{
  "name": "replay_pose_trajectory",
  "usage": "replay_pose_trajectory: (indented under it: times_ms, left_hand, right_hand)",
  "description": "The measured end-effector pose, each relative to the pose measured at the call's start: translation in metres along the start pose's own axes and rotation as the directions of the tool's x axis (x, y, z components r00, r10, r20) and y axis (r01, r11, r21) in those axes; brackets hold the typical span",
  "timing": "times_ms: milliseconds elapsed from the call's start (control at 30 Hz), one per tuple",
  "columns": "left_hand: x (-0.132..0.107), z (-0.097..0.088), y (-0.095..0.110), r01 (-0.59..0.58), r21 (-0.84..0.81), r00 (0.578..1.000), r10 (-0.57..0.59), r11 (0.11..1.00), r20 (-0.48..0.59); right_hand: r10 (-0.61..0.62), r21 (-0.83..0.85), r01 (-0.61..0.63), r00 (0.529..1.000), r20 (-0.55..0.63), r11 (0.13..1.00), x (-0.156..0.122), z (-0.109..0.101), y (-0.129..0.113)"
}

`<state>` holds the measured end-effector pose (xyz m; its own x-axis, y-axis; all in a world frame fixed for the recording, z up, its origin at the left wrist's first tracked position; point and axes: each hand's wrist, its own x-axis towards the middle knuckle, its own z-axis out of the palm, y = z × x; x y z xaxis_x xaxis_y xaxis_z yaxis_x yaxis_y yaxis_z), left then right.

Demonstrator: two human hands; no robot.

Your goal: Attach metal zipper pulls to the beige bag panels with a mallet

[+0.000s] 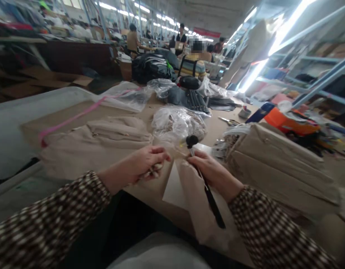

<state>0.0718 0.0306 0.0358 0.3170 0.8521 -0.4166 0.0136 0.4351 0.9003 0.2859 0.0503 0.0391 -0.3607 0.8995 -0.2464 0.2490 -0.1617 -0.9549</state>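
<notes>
My left hand [141,164] is closed, pinching the edge of a beige strip of fabric [197,209] that hangs over the table's front edge. My right hand [214,173] is closed round a thin black tool [210,198] with a round black knob at its top [192,141]; the tool's long black end runs down across the fabric. Both hands meet over a white sheet [174,186] on the brown table [217,129]. Checked sleeves cover both forearms.
A folded beige garment [105,144] lies left, another beige stack [279,164] right. Clear plastic bags [178,123] sit just behind the hands. Scissors [230,121], an orange object [287,121] and dark bundles lie farther back. Other people work at distant tables.
</notes>
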Motion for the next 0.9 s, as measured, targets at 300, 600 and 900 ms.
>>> replay_pose_trajectory:
  times_ms: [300, 600, 900]
  left_hand:
    - [0.029, 0.044, -0.018, -0.152, -0.119, 0.987, 0.144, 0.981, -0.075]
    - [0.053, 0.079, -0.019, -0.196, -0.125, 0.980, 0.198, 0.973, 0.006]
    - [0.076, 0.083, -0.010, -0.129, 0.211, 0.991, 0.119, 0.969, 0.061]
  right_hand:
    - [-0.024, 0.287, 0.030, 0.999, -0.024, 0.957, 0.006, 0.024, 0.030]
    - [-0.091, 0.088, 0.104, 0.986, -0.140, 0.991, -0.007, -0.011, 0.026]
    - [0.041, 0.076, -0.038, 0.999, -0.035, 0.996, -0.003, -0.051, 0.036]
